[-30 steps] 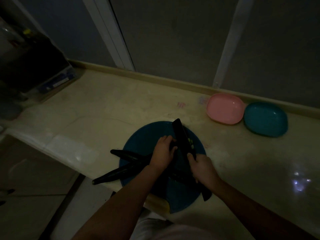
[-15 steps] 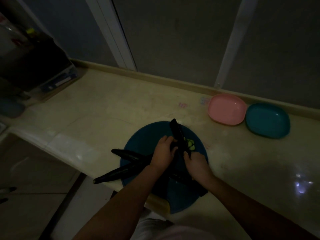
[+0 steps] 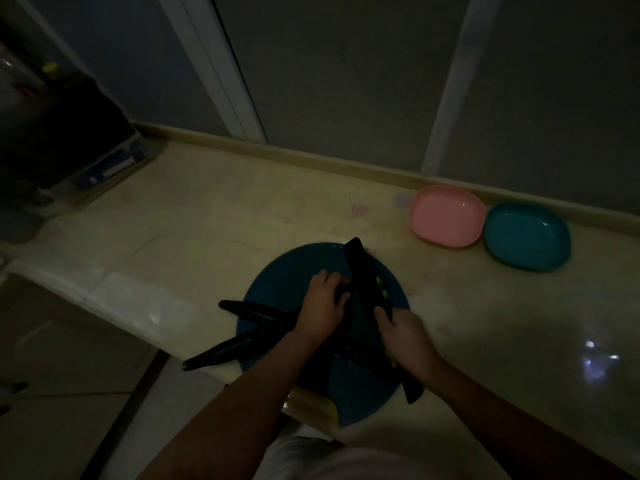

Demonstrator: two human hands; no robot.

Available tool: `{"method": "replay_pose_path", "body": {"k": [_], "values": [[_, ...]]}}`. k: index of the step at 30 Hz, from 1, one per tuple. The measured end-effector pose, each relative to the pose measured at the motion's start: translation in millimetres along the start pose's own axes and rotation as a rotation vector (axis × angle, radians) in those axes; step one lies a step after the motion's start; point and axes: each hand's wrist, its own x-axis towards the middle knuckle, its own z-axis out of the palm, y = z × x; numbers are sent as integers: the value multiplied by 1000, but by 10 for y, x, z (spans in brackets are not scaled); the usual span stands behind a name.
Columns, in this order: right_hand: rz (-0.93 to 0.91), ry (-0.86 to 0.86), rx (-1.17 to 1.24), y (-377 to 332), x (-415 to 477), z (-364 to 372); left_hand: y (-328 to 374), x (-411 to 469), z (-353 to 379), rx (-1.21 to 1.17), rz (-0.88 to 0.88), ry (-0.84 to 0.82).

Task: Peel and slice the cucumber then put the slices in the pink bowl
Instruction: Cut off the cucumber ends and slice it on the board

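Head view: left fingers [image 3: 328, 278] clamp cucumber [image 3: 259, 315] on blue board [image 3: 294, 271], right fingers [image 3: 382, 315] grip knife [image 3: 363, 271]; pink bowl [image 3: 446, 216] beside teal bowl [image 3: 526, 237].

My left hand [image 3: 322, 306] covers most of the cucumber [image 3: 342, 292] I hold, and the knife [image 3: 365, 278] hides its cut end. At upper left, the clutter [image 3: 59, 133] is too dark to identify.

Very dim and murky, small glare spots on the counter [image 3: 599, 362] at right, wide-angle bending at edges.
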Motion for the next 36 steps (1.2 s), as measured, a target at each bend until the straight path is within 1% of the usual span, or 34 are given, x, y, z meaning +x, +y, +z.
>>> {"method": "replay_pose_path", "body": {"k": [12,17,23,30,36], "values": [[-26,-3,-34,-18,53,40,-8,-3,0,-3,-7,0],[-44,13,-83,-12,56,76,0,4,2,4,-7,-2],[-24,-7,-130,-93,151,134,-1,7,-2,-11,-10,10],[-26,8,-138,0,147,144,-18,14,0,-57,-38,8],[-3,12,-76,19,28,41,-29,5,13,-48,-29,29]]}}
